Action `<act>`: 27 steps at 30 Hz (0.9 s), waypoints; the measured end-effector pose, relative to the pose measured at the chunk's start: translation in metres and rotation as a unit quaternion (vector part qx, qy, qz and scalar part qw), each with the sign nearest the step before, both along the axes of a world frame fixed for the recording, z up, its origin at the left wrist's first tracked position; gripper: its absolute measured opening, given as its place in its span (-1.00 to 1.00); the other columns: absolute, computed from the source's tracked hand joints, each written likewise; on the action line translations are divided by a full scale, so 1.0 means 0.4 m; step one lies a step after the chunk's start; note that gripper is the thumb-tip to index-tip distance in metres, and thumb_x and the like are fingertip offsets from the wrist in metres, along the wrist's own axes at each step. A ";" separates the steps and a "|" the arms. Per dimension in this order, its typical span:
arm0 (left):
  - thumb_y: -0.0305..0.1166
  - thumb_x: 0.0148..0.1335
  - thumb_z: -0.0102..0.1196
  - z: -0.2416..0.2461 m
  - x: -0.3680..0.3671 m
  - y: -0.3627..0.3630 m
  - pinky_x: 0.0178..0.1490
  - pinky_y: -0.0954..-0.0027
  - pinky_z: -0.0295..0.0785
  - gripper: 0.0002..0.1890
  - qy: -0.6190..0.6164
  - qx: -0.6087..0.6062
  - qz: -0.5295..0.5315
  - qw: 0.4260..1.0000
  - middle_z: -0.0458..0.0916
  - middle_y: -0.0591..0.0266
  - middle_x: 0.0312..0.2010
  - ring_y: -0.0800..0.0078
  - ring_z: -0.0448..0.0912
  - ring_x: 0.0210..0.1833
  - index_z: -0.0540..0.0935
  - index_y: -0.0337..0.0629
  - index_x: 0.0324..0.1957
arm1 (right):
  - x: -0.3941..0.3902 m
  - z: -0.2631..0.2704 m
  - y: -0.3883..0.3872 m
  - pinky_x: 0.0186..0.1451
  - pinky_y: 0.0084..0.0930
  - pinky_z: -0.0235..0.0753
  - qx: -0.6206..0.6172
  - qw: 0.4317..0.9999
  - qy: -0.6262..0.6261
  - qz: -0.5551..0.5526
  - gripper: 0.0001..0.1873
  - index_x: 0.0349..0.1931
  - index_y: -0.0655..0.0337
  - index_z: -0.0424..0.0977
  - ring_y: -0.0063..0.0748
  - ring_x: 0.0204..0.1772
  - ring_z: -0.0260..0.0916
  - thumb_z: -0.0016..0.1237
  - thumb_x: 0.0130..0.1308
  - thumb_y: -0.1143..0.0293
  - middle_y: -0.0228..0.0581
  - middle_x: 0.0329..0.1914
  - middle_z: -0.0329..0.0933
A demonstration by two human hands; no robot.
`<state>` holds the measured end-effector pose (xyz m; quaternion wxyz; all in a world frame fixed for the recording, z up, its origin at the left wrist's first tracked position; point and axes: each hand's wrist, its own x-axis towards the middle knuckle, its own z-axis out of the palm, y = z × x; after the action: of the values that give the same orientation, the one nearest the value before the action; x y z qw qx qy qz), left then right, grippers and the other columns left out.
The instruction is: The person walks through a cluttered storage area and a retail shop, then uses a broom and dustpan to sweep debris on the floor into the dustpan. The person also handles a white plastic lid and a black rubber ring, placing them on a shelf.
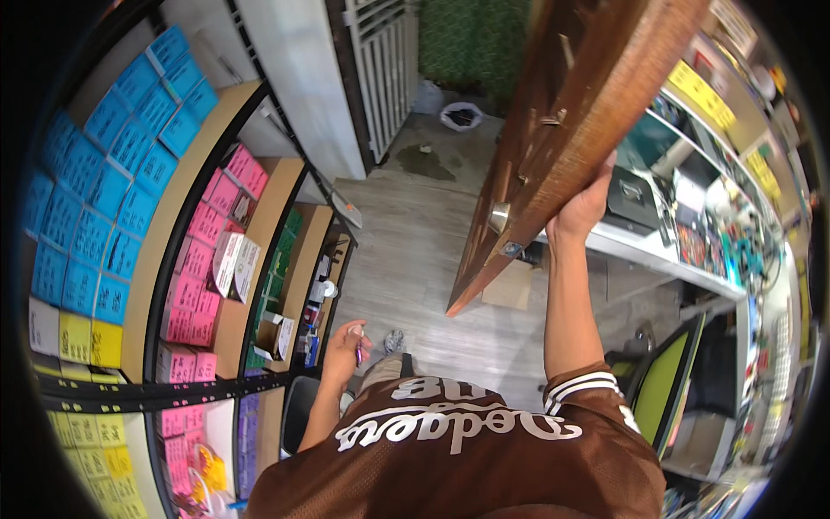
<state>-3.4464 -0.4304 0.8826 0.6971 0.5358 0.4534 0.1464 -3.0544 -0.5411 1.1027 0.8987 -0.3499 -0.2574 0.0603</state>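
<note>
A brown wooden door (570,130) stands ajar in front of me, its edge turned towards me. My right hand (583,204) holds the door, with some fingers hidden along its right face. A metal latch plate (511,248) sits in the door's edge, and a metal door handle (499,217) is on its left face. Lower left, my left hand (347,350) is partly closed around a small purple object (359,353). What that object is, I cannot tell.
Shelves at left hold blue boxes (136,152), pink boxes (194,259) and yellow boxes (97,447). Past the doorway are a white barred gate (387,78) and a lined bin (462,117). At right stand a cluttered workbench (687,263) and a green-backed chair (664,383).
</note>
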 end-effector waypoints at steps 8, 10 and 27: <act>-0.14 0.54 0.05 0.063 0.081 0.214 -0.16 0.45 0.50 -0.63 -0.241 -0.162 0.165 0.943 0.60 0.28 -0.17 0.52 0.56 -0.26 0.55 -0.19 0.17 | -0.029 -0.058 0.295 -0.26 -0.64 0.39 -0.131 0.987 -0.082 -0.045 -0.54 -0.06 0.20 0.47 -0.63 -0.31 0.37 -0.26 0.66 -0.05 -0.39 -0.28 0.47; -0.18 0.53 0.07 0.082 0.114 0.295 -0.17 0.46 0.48 -0.62 -0.300 -0.160 0.176 0.924 0.59 0.31 -0.17 0.54 0.54 -0.29 0.52 -0.20 0.21 | -0.035 -0.064 0.369 -0.45 -0.71 0.22 -0.155 0.982 -0.108 0.015 -0.60 -0.17 0.18 0.46 -0.73 -0.47 0.20 -0.19 0.65 0.00 -0.48 -0.42 0.33; -0.17 0.53 0.02 0.110 0.191 0.541 -0.41 0.57 0.29 -0.42 -0.098 0.054 0.091 0.990 0.69 0.14 0.06 0.66 0.36 -0.50 0.35 -0.29 0.45 | 0.094 0.051 1.277 -0.34 -0.50 0.54 -0.313 0.875 -0.322 0.182 -0.46 -0.41 0.28 0.51 -0.47 -0.47 0.54 -0.05 0.55 -0.06 -0.29 -0.56 0.57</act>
<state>-3.3701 -0.2139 0.9265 0.6919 0.5121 0.4212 0.2856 -3.0170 -0.0302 1.1231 0.5828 -0.5597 -0.5595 0.1846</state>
